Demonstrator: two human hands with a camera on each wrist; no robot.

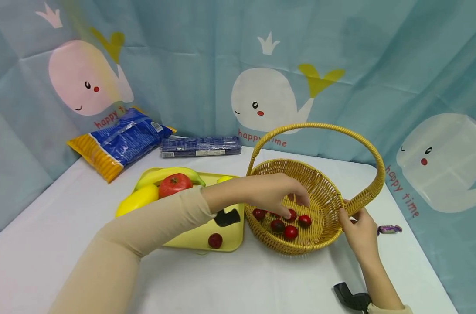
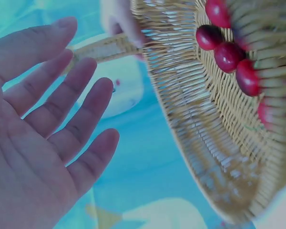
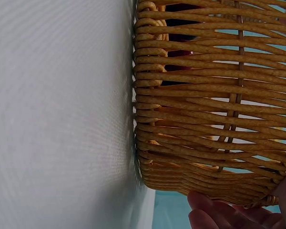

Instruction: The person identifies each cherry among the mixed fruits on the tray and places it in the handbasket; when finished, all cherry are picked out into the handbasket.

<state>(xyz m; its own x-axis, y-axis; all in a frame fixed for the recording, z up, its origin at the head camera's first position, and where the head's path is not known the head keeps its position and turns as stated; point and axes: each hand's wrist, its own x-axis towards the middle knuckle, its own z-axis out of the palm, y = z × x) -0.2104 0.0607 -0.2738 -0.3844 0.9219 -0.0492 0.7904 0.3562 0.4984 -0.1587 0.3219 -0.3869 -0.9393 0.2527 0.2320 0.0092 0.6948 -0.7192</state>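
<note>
My left hand (image 1: 279, 194) hovers over the yellow wicker basket (image 1: 324, 183), with nothing in its grasp. In the left wrist view its fingers (image 2: 81, 124) are spread and slightly bent, beside the basket's rim. Several small, glossy dark-red fruits (image 1: 290, 232) like plums lie on the basket floor, near the left fingertips in the head view. At the basket's right side, my right hand (image 1: 359, 229) grips the rim by the foot of the tall arched handle (image 1: 320, 125). In the right wrist view, the right fingers (image 3: 219, 212) lie against the woven wall.
Left of the basket, a yellow tray (image 1: 238, 244) bears a banana (image 1: 159, 174), a red apple (image 1: 175, 185), a yellow fruit (image 1: 137, 199) and one dark-red fruit (image 1: 215, 240). Behind are a blue-and-orange bag (image 1: 124, 135) and a blue packet (image 1: 200, 146). A purple-wrapped candy (image 1: 391, 229) lies right.
</note>
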